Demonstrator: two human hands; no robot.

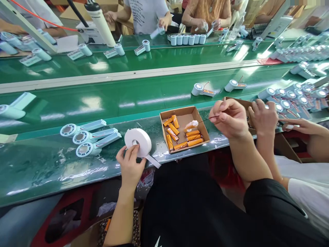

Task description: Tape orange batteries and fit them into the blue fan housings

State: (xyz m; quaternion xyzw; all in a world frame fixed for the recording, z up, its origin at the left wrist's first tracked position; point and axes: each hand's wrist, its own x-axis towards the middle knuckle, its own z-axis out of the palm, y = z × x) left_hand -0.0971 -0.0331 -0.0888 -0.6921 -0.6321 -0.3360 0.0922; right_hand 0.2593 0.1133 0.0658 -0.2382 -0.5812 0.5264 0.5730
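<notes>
The left hand (130, 166) has its grip on a tape roll (144, 140) at the surface's (59, 169) near edge, while the right hand (231, 118) pinches a wire (206, 119) running to a white-patched orange battery (191, 126) within the outline of a cardboard box (182, 127).

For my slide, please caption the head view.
Left hand on white tape roll, right hand pinching dark wire near brown cardboard box.

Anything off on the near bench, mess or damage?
Nothing clearly damaged. Mildly untidy: white scraps litter the bench, and some orange cells lie askew in the box. One cell there has ragged white material on it, unlike its mostly orange neighbors; can't tell if that's a fault.
</notes>
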